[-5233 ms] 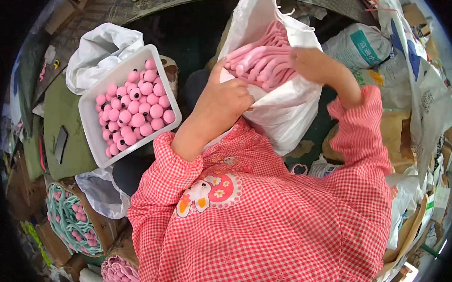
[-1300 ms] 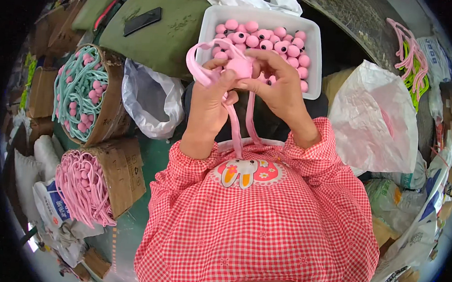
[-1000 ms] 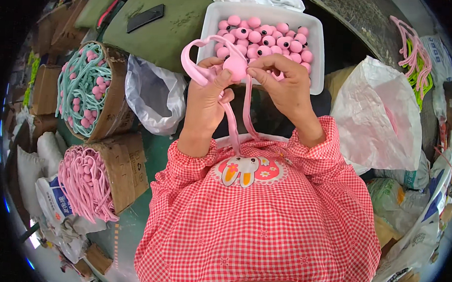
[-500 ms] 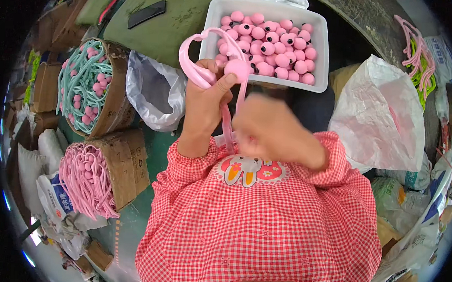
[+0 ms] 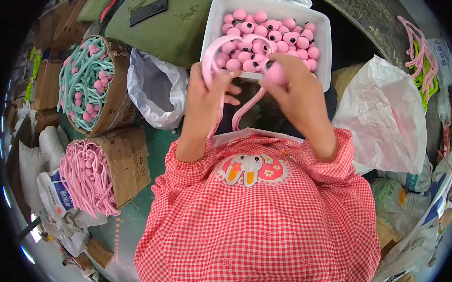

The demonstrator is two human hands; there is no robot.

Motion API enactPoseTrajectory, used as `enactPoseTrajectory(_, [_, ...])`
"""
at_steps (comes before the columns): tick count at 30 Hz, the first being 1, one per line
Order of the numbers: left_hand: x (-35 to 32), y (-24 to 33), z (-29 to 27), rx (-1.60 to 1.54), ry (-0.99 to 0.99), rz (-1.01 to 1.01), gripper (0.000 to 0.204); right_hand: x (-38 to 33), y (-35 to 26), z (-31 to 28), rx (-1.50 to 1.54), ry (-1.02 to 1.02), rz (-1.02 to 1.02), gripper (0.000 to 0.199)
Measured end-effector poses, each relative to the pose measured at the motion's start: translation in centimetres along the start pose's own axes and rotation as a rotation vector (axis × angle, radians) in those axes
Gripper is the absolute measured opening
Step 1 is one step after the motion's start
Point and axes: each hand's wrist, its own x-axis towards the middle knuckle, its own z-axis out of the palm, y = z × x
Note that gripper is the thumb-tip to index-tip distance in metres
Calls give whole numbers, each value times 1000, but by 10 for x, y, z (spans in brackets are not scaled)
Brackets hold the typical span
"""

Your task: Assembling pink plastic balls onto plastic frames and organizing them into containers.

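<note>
Between my hands a soft pink strap (image 5: 208,64) arches up in a loop. My left hand (image 5: 206,97) is closed on its left side, with some fingers loosely bent. A pink ball (image 5: 275,74) with a black-edged hole is gripped in my right hand (image 5: 301,96), at the other end of the loop. Whether the strap passes through the ball is hidden by my fingers. A length of strap hangs from beside the ball toward my lap. Just beyond both hands stands a white tub (image 5: 325,49) holding many pink balls, several with black holes showing.
At left, one cardboard box (image 5: 118,98) holds mint cords with pink balls; another box (image 5: 127,159) holds pink cords and balls. A lined white bag (image 5: 157,97) stands beside them. A dark flat object (image 5: 149,11) lies on green fabric (image 5: 186,18). A white sack (image 5: 378,117) is at right.
My right hand has moved up and right from my chest and now grips the ball. The ball, earlier at my left thumb, is farther right. The loop has spread wider and shifted right.
</note>
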Motion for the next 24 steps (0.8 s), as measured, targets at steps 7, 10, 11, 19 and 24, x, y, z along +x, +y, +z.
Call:
enactPoseTrajectory(7, [2,4,-19,22,-24,26,42,12,-4,-7,1059,38,360,38])
enactPoseTrajectory(10, [5,2,-19,95,-21,26,42,22,-10,-3,944,88,356,36])
enactPoseTrajectory(11, [6,2,-20,105,-16,24,42,23,-11,-2,948,84,357,36])
enactPoseTrajectory(19, [5,6,-16,-6,-78,-84,21,28,7,32,384,69,35,35])
enactPoseTrajectory(24, [2,-1,-22,-65,-95,-61,23,23,4,49,159,33,-61,37])
